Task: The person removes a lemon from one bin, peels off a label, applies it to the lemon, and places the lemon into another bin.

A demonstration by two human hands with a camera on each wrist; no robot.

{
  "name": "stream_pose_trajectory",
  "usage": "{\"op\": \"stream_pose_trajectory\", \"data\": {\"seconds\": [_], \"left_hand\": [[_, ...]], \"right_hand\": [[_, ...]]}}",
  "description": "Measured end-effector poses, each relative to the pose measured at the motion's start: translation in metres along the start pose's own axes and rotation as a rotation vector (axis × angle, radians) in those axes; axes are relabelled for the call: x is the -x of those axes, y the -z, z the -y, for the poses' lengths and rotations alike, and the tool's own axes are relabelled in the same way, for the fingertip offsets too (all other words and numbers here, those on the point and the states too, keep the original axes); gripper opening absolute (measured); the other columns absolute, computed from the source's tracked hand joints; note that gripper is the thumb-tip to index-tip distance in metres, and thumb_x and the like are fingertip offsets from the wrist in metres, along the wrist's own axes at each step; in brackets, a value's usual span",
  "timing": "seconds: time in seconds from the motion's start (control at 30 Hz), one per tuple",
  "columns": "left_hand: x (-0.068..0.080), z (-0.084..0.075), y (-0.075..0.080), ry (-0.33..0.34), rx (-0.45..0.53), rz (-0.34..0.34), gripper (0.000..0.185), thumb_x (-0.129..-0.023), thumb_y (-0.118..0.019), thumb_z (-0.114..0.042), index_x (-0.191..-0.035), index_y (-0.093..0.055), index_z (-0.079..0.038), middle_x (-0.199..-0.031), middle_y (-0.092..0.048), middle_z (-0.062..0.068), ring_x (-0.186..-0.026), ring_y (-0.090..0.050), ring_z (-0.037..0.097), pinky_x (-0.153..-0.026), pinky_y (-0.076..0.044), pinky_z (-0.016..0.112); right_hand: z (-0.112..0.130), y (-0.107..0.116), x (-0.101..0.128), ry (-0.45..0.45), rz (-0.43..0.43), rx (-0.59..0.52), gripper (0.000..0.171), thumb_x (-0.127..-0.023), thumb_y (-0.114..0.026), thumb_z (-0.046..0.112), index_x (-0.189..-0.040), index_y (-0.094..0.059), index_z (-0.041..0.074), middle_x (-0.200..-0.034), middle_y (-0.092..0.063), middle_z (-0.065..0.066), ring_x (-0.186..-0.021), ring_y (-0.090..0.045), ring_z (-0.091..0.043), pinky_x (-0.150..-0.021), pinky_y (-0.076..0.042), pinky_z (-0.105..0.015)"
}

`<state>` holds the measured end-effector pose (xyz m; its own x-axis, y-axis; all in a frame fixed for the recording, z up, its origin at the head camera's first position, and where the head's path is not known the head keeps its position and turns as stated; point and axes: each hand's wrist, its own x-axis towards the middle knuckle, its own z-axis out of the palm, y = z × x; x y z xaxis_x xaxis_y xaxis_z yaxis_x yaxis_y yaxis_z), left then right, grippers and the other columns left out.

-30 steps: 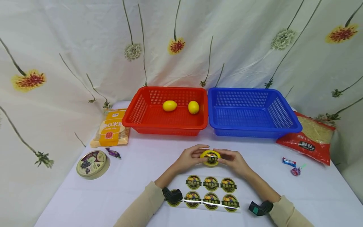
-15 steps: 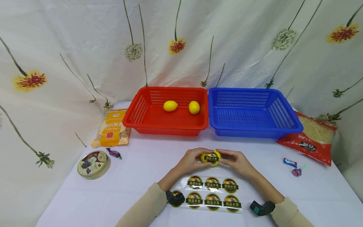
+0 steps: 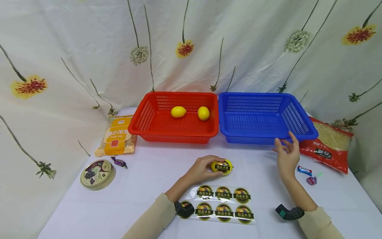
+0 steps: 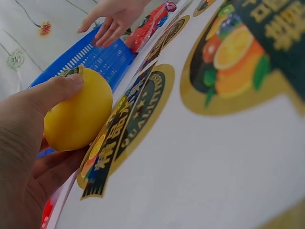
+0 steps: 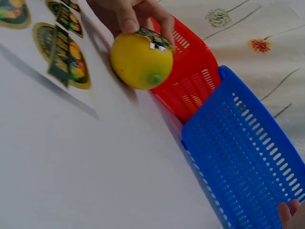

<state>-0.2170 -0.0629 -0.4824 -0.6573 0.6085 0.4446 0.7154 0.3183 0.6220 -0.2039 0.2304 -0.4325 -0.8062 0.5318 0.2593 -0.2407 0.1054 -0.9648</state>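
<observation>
Head view shows my left hand (image 3: pixel 200 170) curled around a yellow lemon with a round printed sticker on top (image 3: pixel 222 166), holding it just above the white desk (image 3: pixel 149 205), between the clear sticker sheet (image 3: pixel 222 205) in front of me and the two baskets behind. My right hand (image 3: pixel 287 154) is empty, fingers spread and relaxed, raised near the front rim of the blue slotted plastic basket (image 3: pixel 298 135) without clearly touching it.

As I judge it, the step in hand is carrying this labelled lemon off. To do it well I would keep the thumb and fingers on the bare peel rather than on the sticker's edge, which the right wrist view shows sitting right by my thumb, so the label does not lift. I would also raise the fruit clear of the basket rim before setting it down gently.

Counting: three lemons in all, one in my hand and two plain lemons (image 3: pixel 178 112) lying apart in the red slotted plastic basket (image 3: pixel 143 127). Two baskets stand side by side. I count seven stickers on the sheet, one partly hidden by my wrist strap. Two bags of grain, one yellow (image 3: pixel 117 136) and one red (image 3: pixel 327 144), one round tin (image 3: pixel 97 173) and three wrapped sweets.
</observation>
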Motion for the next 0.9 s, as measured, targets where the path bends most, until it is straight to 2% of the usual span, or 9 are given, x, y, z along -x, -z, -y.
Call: {"op": "stream_pose_trajectory", "data": {"seconds": [0.13,0.3,0.4,0.47,0.57,0.7,0.8,0.9], "left_hand": [[-0.002,0.001,-0.001,0.000,0.014,0.005,0.043,-0.080,-0.073,-0.030,-0.120,-0.060,-0.019,-0.117,-0.060,-0.008,-0.108,-0.053,0.003,-0.086,-0.046,0.018],[-0.007,-0.002,0.001,0.023,0.000,0.045,0.043,-0.080,-0.073,-0.031,-0.119,-0.061,-0.020,-0.116,-0.061,-0.008,-0.105,-0.054,0.002,-0.085,-0.046,0.018],[-0.019,-0.012,0.010,0.049,-0.002,0.106,0.042,-0.079,-0.074,-0.032,-0.117,-0.062,-0.019,-0.112,-0.063,-0.008,-0.098,-0.055,0.002,-0.083,-0.047,0.017],[-0.034,-0.023,0.019,0.055,0.020,0.134,0.041,-0.078,-0.075,-0.031,-0.116,-0.063,-0.018,-0.109,-0.064,-0.006,-0.095,-0.057,0.002,-0.079,-0.048,0.017],[-0.071,-0.042,0.037,0.034,0.071,0.127,0.041,-0.077,-0.076,-0.025,-0.114,-0.064,-0.013,-0.108,-0.065,-0.001,-0.093,-0.059,0.008,-0.075,-0.051,0.019],[-0.136,-0.060,0.054,0.012,0.049,0.051,0.043,-0.078,-0.076,-0.025,-0.117,-0.062,-0.014,-0.110,-0.064,0.002,-0.091,-0.059,0.011,-0.071,-0.051,0.019],[-0.188,-0.058,0.047,0.008,0.007,-0.005,0.044,-0.080,-0.073,-0.029,-0.120,-0.061,-0.017,-0.113,-0.062,0.000,-0.091,-0.057,0.009,-0.070,-0.049,0.015],[-0.232,-0.048,0.026,0.027,-0.035,-0.042,0.046,-0.081,-0.071,-0.032,-0.124,-0.059,-0.020,-0.117,-0.060,0.000,-0.093,-0.056,0.009,-0.070,-0.047,0.016]], "right_hand": [[-0.013,0.005,-0.024,-0.038,-0.093,-0.050,0.053,-0.088,-0.062,0.019,-0.136,-0.043,0.012,-0.094,-0.052,0.000,-0.080,-0.054,-0.007,-0.067,-0.049,-0.010],[-0.015,0.006,-0.032,-0.049,-0.168,-0.021,0.047,-0.088,-0.061,0.017,-0.132,-0.048,0.009,-0.086,-0.051,0.002,-0.075,-0.051,-0.005,-0.066,-0.046,-0.007],[-0.019,0.006,-0.033,-0.029,-0.179,-0.013,0.049,-0.088,-0.061,0.017,-0.134,-0.047,0.007,-0.085,-0.050,0.003,-0.074,-0.050,-0.005,-0.066,-0.046,-0.006],[-0.020,0.004,-0.032,-0.015,-0.186,-0.023,0.050,-0.088,-0.062,0.016,-0.134,-0.046,0.006,-0.085,-0.051,0.002,-0.074,-0.050,-0.006,-0.066,-0.046,-0.007],[-0.022,0.003,-0.031,-0.006,-0.186,-0.030,0.049,-0.088,-0.061,0.015,-0.134,-0.046,0.006,-0.086,-0.051,0.001,-0.074,-0.050,-0.006,-0.066,-0.046,-0.007],[-0.023,-0.001,-0.030,0.007,-0.161,-0.015,0.049,-0.088,-0.061,0.017,-0.134,-0.047,0.009,-0.087,-0.051,0.000,-0.076,-0.051,-0.006,-0.068,-0.046,-0.007],[-0.023,0.001,-0.031,0.013,-0.147,0.004,0.049,-0.089,-0.060,0.018,-0.135,-0.045,0.009,-0.089,-0.050,-0.001,-0.078,-0.051,-0.006,-0.069,-0.046,-0.007],[-0.025,0.002,-0.031,0.008,-0.138,0.022,0.050,-0.090,-0.059,0.020,-0.136,-0.044,0.009,-0.092,-0.050,-0.002,-0.081,-0.051,-0.007,-0.072,-0.046,-0.008]]}}
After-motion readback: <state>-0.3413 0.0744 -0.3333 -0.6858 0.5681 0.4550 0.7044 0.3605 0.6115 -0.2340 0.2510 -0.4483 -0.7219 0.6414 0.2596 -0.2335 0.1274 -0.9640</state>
